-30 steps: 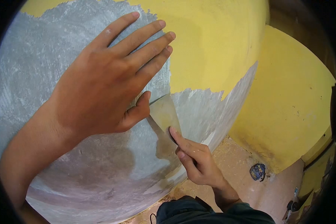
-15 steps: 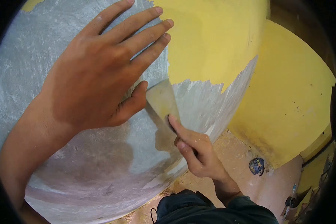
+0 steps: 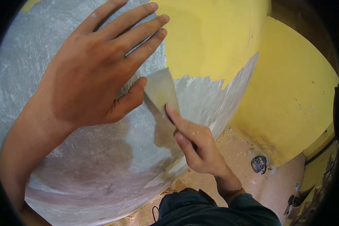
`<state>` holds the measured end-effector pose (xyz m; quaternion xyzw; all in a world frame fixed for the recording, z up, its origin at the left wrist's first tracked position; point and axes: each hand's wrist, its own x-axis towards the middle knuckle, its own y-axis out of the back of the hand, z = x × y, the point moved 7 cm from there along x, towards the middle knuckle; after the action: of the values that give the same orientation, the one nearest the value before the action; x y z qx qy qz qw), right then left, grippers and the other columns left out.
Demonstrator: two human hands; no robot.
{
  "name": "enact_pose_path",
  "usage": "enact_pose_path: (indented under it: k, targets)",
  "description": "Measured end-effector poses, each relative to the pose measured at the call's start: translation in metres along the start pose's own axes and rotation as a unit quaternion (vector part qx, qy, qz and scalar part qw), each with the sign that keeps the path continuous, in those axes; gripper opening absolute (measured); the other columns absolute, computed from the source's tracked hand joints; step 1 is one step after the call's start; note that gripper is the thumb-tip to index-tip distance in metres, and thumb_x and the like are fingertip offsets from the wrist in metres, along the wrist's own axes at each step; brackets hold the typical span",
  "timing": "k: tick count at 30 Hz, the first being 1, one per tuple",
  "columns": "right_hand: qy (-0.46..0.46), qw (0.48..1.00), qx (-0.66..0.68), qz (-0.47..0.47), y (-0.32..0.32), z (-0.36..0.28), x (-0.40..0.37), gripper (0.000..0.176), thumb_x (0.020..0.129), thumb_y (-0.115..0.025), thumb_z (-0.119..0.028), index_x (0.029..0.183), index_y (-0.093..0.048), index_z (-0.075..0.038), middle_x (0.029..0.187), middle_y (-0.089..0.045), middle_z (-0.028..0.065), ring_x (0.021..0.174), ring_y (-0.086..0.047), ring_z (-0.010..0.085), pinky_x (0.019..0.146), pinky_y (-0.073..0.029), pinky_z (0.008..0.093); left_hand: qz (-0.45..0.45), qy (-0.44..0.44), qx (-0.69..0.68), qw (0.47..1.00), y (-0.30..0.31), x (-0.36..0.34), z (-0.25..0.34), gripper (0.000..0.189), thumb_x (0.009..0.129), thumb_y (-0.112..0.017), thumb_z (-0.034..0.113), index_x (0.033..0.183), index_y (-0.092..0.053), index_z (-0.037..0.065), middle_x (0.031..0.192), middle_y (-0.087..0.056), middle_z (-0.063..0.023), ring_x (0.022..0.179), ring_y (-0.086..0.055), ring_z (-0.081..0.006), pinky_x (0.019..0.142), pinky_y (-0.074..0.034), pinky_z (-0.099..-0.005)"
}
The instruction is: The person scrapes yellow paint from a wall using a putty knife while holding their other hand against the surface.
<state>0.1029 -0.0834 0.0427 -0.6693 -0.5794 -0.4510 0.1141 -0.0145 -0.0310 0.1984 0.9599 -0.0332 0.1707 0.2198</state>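
Observation:
My left hand (image 3: pixel 98 71) lies with fingers spread against the grey scraped wall (image 3: pixel 30 56), its thumb close to a putty knife. In my right hand (image 3: pixel 197 145) is the putty knife (image 3: pixel 160 86), index finger stretched along the blade and the handle hidden in my grip. The wide blade points up, its edge near the jagged border between bare grey surface and yellow paint (image 3: pixel 211 37). Yellow paint covers the upper right of the wall; grey with brownish patches shows below and to the left.
Another yellow wall (image 3: pixel 290 90) stands at the right, with a dirty lower edge. A dark blue coiled object (image 3: pixel 258 164) sits on the dusty floor (image 3: pixel 241 180). Assorted items (image 3: pixel 293 201) lie at the far right. My dark clothing (image 3: pixel 188 207) shows at the bottom.
The putty knife and my right hand have moved slightly upward in view. My left hand appears a little further up and left, still flat on the wall.

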Motion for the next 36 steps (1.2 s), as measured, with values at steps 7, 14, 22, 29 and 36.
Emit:
enact_pose_path:
  k: [7, 14, 22, 29, 36]
  targets:
    - [-0.054, 0.998, 0.002, -0.025, 0.005, -0.002, 0.009, 0.06, 0.099, -0.052, 0.004, 0.158, -0.043, -0.002, 0.106, -0.068, 0.0244, 0.088, -0.068, 0.0356, 0.087, -0.054, 0.0357, 0.006, 0.005, 0.004, 1.0, -0.004, -0.002, 0.0, 0.076, 0.078, -0.059, 0.022, 0.15, -0.051, 0.0, 0.162, -0.044, -0.0148, 0.156, -0.032, -0.0301, 0.132, -0.017, -0.051]
    - [-0.027, 0.999, 0.031, -0.007, 0.001, -0.006, 0.003, 0.06, 0.098, -0.052, 0.005, 0.158, -0.043, 0.0, 0.094, -0.068, 0.0174, 0.073, -0.056, 0.0195, 0.074, -0.047, 0.0286, 0.003, 0.009, -0.002, 1.0, -0.003, -0.002, 0.001, 0.076, 0.077, -0.06, 0.022, 0.149, -0.052, 0.0, 0.161, -0.045, -0.0147, 0.156, -0.033, -0.0299, 0.132, -0.018, -0.0509]
    - [-0.078, 0.996, 0.042, -0.031, 0.008, -0.009, 0.006, 0.059, 0.1, -0.051, 0.004, 0.159, -0.042, -0.001, 0.113, -0.07, 0.0265, 0.082, -0.065, 0.0309, 0.083, -0.053, 0.0346, 0.005, 0.01, -0.012, 1.0, -0.001, -0.001, 0.0, 0.077, 0.076, -0.062, 0.022, 0.149, -0.052, 0.0, 0.162, -0.045, -0.0144, 0.155, -0.033, -0.0299, 0.132, -0.017, -0.0513]
    - [-0.041, 0.997, 0.037, -0.046, 0.002, -0.007, -0.003, 0.06, 0.101, -0.05, 0.003, 0.16, -0.04, -0.002, 0.109, -0.069, 0.026, 0.082, -0.064, 0.031, 0.085, -0.052, 0.0351, -0.007, 0.017, -0.003, 1.0, -0.005, -0.002, 0.0, 0.077, 0.077, -0.063, 0.023, 0.15, -0.051, 0.001, 0.163, -0.043, -0.0141, 0.157, -0.031, -0.0293, 0.132, -0.017, -0.0511]
    - [-0.055, 0.996, 0.055, -0.032, -0.003, -0.003, -0.004, 0.06, 0.099, -0.051, 0.005, 0.158, -0.042, 0.0, 0.102, -0.067, 0.026, 0.083, -0.065, 0.0335, 0.087, -0.053, 0.0351, -0.005, 0.012, 0.001, 1.0, -0.003, -0.003, 0.0, 0.077, 0.078, -0.06, 0.025, 0.15, -0.051, 0.0, 0.163, -0.043, -0.0144, 0.156, -0.032, -0.0303, 0.132, -0.017, -0.0515]
